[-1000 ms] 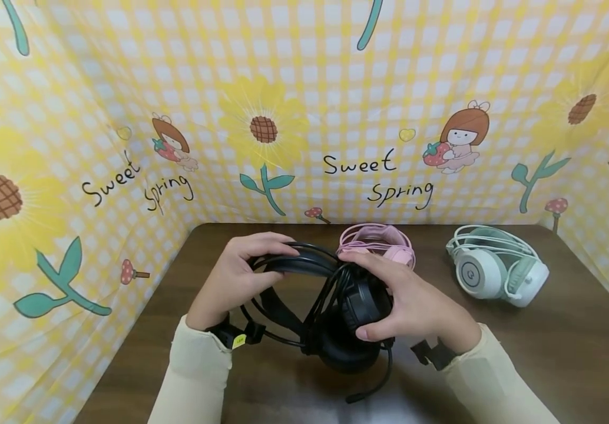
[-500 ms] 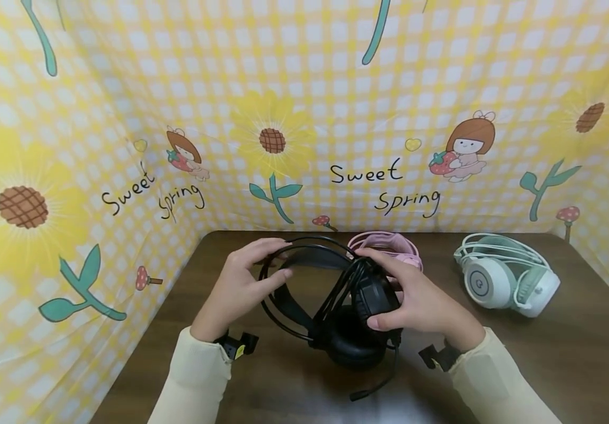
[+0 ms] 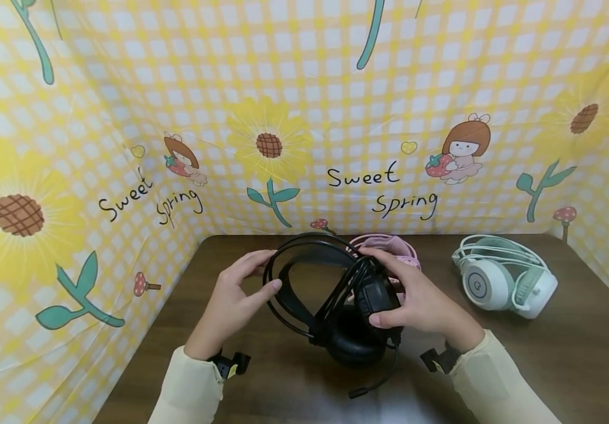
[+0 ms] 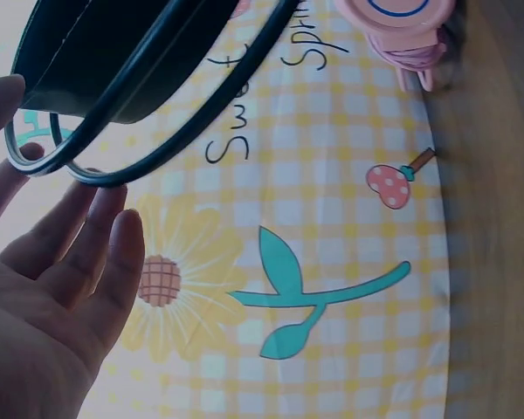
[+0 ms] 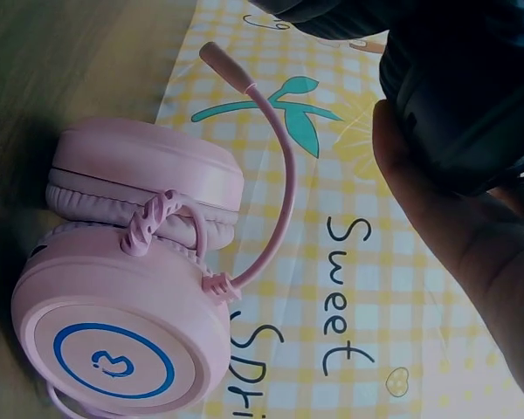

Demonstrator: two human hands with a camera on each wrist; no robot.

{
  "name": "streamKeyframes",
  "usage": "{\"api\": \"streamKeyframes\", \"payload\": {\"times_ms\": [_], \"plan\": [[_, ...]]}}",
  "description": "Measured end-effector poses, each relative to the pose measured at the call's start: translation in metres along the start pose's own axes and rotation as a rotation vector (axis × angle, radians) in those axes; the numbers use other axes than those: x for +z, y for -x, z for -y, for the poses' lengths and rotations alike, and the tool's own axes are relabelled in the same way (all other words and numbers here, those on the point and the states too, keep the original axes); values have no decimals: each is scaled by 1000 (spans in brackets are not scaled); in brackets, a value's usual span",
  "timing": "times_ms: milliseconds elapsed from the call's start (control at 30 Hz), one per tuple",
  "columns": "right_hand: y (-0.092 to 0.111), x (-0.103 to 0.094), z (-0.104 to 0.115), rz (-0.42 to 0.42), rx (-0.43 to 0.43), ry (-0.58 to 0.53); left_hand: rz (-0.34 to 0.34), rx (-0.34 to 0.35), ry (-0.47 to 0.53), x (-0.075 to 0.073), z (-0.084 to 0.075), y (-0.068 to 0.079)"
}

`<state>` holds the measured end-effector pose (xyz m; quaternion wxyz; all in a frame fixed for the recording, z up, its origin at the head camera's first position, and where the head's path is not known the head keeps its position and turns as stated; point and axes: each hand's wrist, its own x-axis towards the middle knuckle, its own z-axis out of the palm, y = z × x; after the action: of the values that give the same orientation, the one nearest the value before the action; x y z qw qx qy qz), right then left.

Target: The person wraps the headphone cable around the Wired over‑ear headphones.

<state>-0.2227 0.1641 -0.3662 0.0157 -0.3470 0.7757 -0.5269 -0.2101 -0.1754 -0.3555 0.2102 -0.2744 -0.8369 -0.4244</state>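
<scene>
In the head view a black headset [image 3: 360,347] with a boom microphone [image 3: 357,393] is tilted on its side between my two hands. My right hand [image 3: 416,294] grips its upper ear cup [image 3: 376,294], thumb on the near side and fingers behind. My left hand [image 3: 235,294] is at the other end, by the thin double hoops of the headband [image 3: 304,238]. Fairly straight fingers [image 4: 105,218] touch the hoops in the left wrist view, and the thumb lies by the band. Several strands of bundled cable [image 3: 344,282] cross the headset. Whether the lower ear cup touches the table cannot be told.
Behind the black headset lies a pink headset [image 5: 131,323], partly hidden in the head view, with its microphone [image 5: 223,65] sticking up. A mint-and-white headset [image 3: 487,285] lies at the right on the brown table [image 3: 559,365]. Patterned yellow cloth [image 3: 304,106] surrounds the table's back and sides.
My left hand has loosened and moved outward from the headband. The hoops have turned more upright, opening a wider ring to view. My right hand keeps its grip on the ear cup.
</scene>
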Motion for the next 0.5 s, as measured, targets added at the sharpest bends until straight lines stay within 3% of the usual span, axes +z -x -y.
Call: {"api": "streamKeyframes", "payload": {"times_ms": [300,500], "plan": [[-4,1,-1,-93,-3,-88,0,-84,56,-4,9,17],[-11,5,-4,-173,3,-115,35,-142,101,2,18,30]]}}
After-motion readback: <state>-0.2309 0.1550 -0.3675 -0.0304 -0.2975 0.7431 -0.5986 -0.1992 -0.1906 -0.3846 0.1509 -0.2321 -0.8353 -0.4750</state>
